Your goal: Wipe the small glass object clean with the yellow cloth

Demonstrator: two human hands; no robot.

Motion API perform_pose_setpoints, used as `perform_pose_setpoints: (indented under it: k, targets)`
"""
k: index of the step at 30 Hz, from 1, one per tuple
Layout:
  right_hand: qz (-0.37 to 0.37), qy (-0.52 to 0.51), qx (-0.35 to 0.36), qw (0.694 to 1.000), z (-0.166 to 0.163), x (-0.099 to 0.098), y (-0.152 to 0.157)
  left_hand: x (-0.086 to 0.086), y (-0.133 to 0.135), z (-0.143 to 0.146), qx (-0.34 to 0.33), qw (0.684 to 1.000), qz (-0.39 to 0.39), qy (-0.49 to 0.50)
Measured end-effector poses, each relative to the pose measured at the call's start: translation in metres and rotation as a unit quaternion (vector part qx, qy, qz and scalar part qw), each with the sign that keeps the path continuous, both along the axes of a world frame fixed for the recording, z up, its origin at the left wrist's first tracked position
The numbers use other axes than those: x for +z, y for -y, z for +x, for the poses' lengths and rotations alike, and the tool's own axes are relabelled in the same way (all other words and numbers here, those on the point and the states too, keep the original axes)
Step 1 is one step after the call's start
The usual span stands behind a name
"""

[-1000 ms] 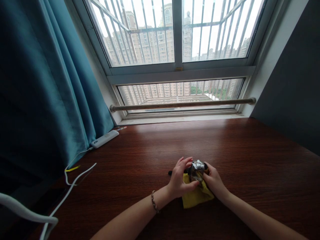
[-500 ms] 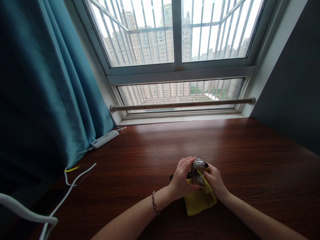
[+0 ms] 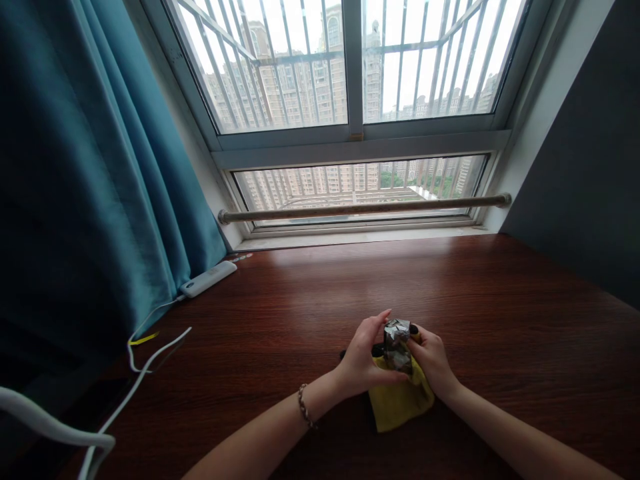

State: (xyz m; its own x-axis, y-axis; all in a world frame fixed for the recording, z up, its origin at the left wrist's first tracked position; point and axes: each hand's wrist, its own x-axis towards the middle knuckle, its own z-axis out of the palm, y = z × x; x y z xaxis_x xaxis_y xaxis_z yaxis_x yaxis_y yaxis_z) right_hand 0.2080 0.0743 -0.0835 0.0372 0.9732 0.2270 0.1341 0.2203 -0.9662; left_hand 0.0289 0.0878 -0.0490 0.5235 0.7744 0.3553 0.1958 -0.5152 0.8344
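A small shiny silver object (image 3: 399, 343) with a dark left edge stands between my two hands; I cannot make out its kind. My left hand (image 3: 360, 360) curves around its left side, fingers and thumb spread apart, the thumb lying across its lower end. On the right, my right hand (image 3: 433, 360) has its fingers closed at the object's edge, on a yellow cloth (image 3: 400, 407) that hangs down beneath. By those fingertips shows a black end (image 3: 413, 329). Another dark piece (image 3: 377, 350) sticks out behind my left hand, mostly hidden.
The brown wooden tabletop (image 3: 300, 287) reaches back to a barred window (image 3: 355, 140). At the left stand a blue curtain (image 3: 150, 167), a white power strip (image 3: 209, 279) and white cables (image 3: 160, 350). A thick white tube (image 3: 55, 427) crosses the lower left corner.
My left fingers have straightened and moved a little apart, and its thumb now lies across the silver object's lower end. More of the object shows. My right hand has barely moved.
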Motion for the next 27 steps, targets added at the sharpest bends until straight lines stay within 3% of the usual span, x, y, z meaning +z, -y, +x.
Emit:
perform_pose_setpoints:
  k: [7, 12, 15, 17, 20, 23, 25, 27]
  targets:
    - [-0.028, -0.017, -0.031, 0.999, 0.003, -0.004, -0.004, 0.003, 0.001, -0.001, -0.026, 0.995, -0.077, 0.066]
    - [-0.096, -0.190, -0.067, 0.975, 0.006, 0.006, -0.008, -0.011, 0.001, 0.005, -0.014, 0.979, -0.135, 0.153]
    - [-0.083, -0.214, -0.100, 0.968, 0.011, 0.016, -0.009, -0.015, -0.003, 0.008, 0.000, 0.963, -0.174, 0.205]
    - [-0.028, -0.173, -0.110, 0.978, 0.014, 0.021, -0.009, -0.016, -0.007, 0.009, -0.001, 0.952, -0.206, 0.225]
    - [0.063, -0.068, -0.061, 0.994, 0.016, 0.022, -0.009, -0.017, -0.010, 0.009, -0.012, 0.937, -0.254, 0.238]
    - [0.085, 0.024, -0.037, 0.995, 0.012, 0.019, -0.009, -0.021, -0.010, 0.009, -0.027, 0.928, -0.285, 0.238]
    - [0.133, 0.111, -0.095, 0.980, 0.009, 0.018, -0.008, -0.023, -0.008, 0.009, -0.039, 0.926, -0.296, 0.230]
    - [0.228, 0.213, -0.163, 0.936, 0.007, 0.019, -0.006, -0.024, -0.006, 0.009, -0.044, 0.927, -0.300, 0.220]
